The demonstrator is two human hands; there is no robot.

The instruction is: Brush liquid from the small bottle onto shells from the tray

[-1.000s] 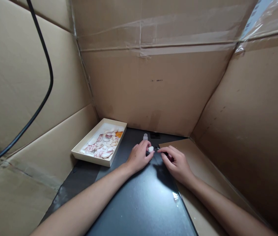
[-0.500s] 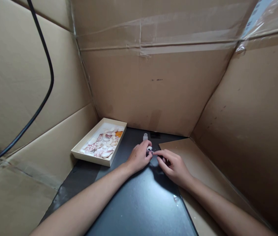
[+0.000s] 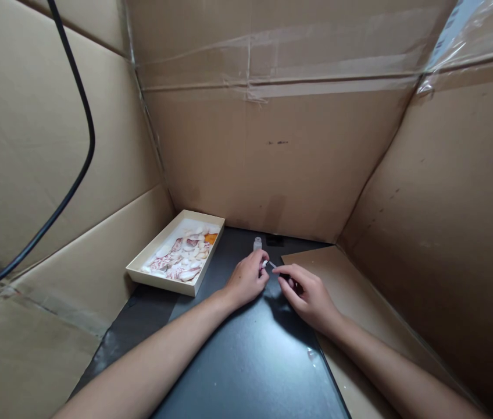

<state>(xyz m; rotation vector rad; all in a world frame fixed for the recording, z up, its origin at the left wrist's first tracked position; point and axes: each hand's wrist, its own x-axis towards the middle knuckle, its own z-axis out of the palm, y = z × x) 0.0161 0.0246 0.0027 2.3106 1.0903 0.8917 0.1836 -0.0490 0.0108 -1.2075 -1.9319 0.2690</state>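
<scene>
My left hand [image 3: 250, 276] is closed round a small white object [image 3: 264, 264], mostly hidden by the fingers. Facing it from the right, my right hand [image 3: 306, 291] pinches a thin tool [image 3: 273, 265], whose tip points at the white object. Just beyond my left hand, a small clear bottle [image 3: 257, 243] stands on the dark tabletop [image 3: 246, 349]. To the left lies a shallow cream box [image 3: 161, 283] holding several shells [image 3: 188, 250], white, reddish and one orange.
Cardboard walls [image 3: 238, 145] enclose the left, back and right. A flat cardboard sheet [image 3: 338, 273] lies under my right forearm. A black cable [image 3: 89, 128] hangs at the left. A dark patch [image 3: 275, 240] sits near the back wall.
The thin tool's tip has shifted slightly at the white object, and more of its shaft shows. My left fingers have moved a little; both forearms are nearly where they were.
</scene>
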